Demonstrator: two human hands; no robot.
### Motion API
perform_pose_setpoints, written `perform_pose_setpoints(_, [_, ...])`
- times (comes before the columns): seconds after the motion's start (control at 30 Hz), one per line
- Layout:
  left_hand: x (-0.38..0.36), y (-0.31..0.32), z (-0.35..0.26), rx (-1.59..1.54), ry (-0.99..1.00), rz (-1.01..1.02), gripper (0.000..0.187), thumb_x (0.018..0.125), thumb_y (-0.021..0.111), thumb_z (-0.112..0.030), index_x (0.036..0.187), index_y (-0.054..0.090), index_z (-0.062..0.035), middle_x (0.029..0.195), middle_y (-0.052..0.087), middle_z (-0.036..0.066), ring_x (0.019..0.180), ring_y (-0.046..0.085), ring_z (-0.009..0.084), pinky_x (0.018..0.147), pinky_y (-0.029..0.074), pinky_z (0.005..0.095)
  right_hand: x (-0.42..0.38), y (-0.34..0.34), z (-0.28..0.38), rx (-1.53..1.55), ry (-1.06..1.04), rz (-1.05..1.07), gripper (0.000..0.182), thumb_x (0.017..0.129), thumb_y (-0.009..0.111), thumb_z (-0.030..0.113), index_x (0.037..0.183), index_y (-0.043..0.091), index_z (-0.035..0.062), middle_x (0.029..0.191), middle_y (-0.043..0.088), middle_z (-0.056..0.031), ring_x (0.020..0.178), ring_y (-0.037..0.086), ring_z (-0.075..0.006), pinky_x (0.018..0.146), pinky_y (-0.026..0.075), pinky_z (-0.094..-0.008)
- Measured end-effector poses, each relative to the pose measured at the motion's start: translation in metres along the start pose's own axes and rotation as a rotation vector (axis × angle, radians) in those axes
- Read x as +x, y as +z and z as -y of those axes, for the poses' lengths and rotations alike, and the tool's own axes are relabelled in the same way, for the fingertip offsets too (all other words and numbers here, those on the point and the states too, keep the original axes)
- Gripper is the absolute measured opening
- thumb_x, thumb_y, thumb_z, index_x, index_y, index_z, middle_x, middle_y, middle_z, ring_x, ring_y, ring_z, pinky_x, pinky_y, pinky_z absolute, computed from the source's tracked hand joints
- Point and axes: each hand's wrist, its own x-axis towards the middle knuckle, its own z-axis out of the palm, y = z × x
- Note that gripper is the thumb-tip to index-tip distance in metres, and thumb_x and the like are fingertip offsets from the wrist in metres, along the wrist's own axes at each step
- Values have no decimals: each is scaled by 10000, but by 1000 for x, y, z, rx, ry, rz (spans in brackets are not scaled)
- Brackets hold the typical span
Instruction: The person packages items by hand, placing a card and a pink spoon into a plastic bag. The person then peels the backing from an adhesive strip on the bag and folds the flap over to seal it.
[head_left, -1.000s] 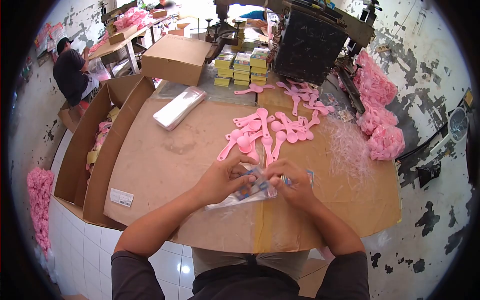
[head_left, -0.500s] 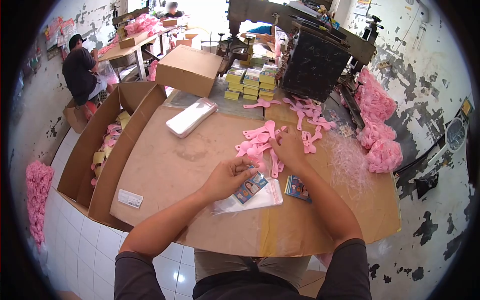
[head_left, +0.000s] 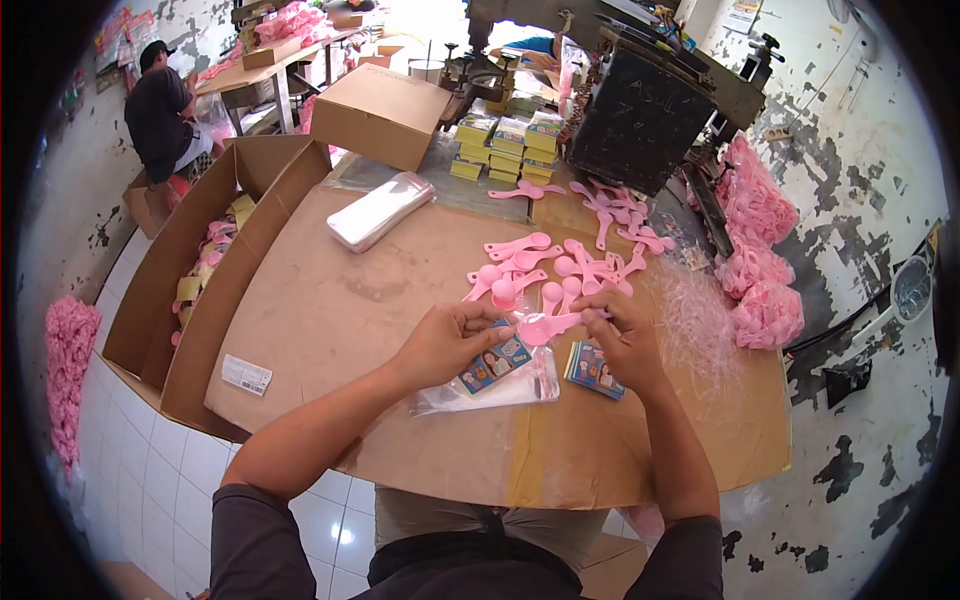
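My left hand [head_left: 447, 342] pinches a small clear plastic bag by its upper edge, and a blue printed card [head_left: 495, 362] appears to be inside it. Closed on the handle of a pink measuring spoon [head_left: 537, 329] is my right hand [head_left: 622, 340]; the spoon's bowl is at the mouth of the bag. Beneath the card lies a stack of clear bags [head_left: 535, 388]. A short stack of printed cards [head_left: 592, 372] sits just below my right hand. Beyond both hands, loose pink spoons [head_left: 522, 262] spread over the cardboard.
A bundle of clear bags [head_left: 380, 212] lies farther back. Card stacks [head_left: 506, 140] stand near a black machine [head_left: 640, 120]. An open carton [head_left: 190, 330] is at the left, a closed box [head_left: 380, 112] behind. Pink bundles [head_left: 765, 310] hang at right. Another person [head_left: 158, 120] sits far left.
My right hand has come back from the spoon pile toward my left hand, bringing a pink measuring spoon to the bag. The left hand has shifted slightly and still holds the bag.
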Motion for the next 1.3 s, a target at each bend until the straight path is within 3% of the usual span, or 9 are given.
perform_pose_setpoints(0.17, [-1, 2, 3, 23, -24, 93, 274, 1020, 677, -137, 1239, 697, 26, 990, 762, 43, 830, 665, 42, 694, 534, 213, -8, 12, 6, -79, 1, 90, 325, 996, 593, 44, 1321, 613, 23, 1191, 682, -100, 1084, 642, -178, 919, 508, -325])
perform_pose_setpoints(0.27, [-3, 4, -1, 50, -28, 114, 262, 1031, 664, -152, 1226, 701, 19, 1016, 759, 43, 857, 667, 48, 706, 539, 219, -8, 33, 10, -98, -168, 45, 486, 1003, 551, 10, 1483, 483, 37, 1424, 597, -163, 1334, 551, -247, 1094, 433, -385])
perform_pose_setpoints(0.43, [-6, -1, -6, -159, -73, 291, 273, 1044, 645, -163, 1263, 669, -2, 1078, 743, 45, 900, 666, 54, 762, 537, 222, -8, 35, 28, 563, 50, 267, 543, 1006, 526, -11, 1536, 417, 33, 1577, 459, -171, 1463, 429, -299, 1197, 332, -420])
perform_pose_setpoints(0.57, [-8, 0, -10, -216, -31, 379, 329, 1042, 652, -183, 1325, 626, -19, 1100, 734, 45, 963, 668, 75, 846, 543, 256, 8, 22, 39, 185, -190, 280, 457, 983, 611, 30, 1435, 549, 47, 1492, 544, -142, 1381, 518, -311, 1156, 387, -431])
perform_pose_setpoints(0.77, [-12, -6, -18, -167, -63, 398, 349, 1032, 655, -184, 1330, 602, -12, 1202, 697, 76, 1132, 650, 130, 1017, 511, 333, 20, 16, 85, -4, -323, 296, 113, 872, 754, 64, 985, 754, 65, 1212, 691, -96, 1101, 664, -286, 923, 536, -403])
perform_pose_setpoints(0.87, [-7, 4, -7, -106, 328, 118, 379, 1019, 619, -113, 1381, 573, -9, 1351, 641, 88, 1162, 632, 147, 1080, 483, 343, 30, 10, 108, -418, -562, 138, 82, 862, 749, 51, 945, 744, 55, 1080, 717, -87, 980, 689, -255, 797, 552, -353])
perform_pose_setpoints(1.07, [-21, 3, -19, -51, 270, 279, 526, 921, 546, 41, 1442, 501, -10, 1398, 613, 113, 1348, 566, 201, 1153, 429, 377, 20, 20, 110, -444, -290, -8, 105, 868, 752, 67, 968, 732, 42, 836, 699, -73, 635, 657, -198, 574, 503, -317])
perform_pose_setpoints(1.17, [-24, 8, -20, 112, 412, 209, 521, 951, 583, 2, 1463, 489, -13, 1401, 612, 122, 1386, 546, 220, 1147, 431, 366, 19, 22, 101, -411, -242, -20, 112, 886, 753, 85, 983, 726, 34, 825, 687, -80, 610, 645, -178, 548, 490, -302])
perform_pose_setpoints(1.3, [-22, 14, -24, -15, 316, 138, 381, 1045, 624, -143, 1398, 573, -9, 1326, 660, 101, 1202, 652, 166, 1062, 492, 306, 17, 27, 100, -336, -167, 0, 111, 901, 753, 100, 976, 723, 24, 802, 670, -82, 620, 635, -178, 564, 485, -314])
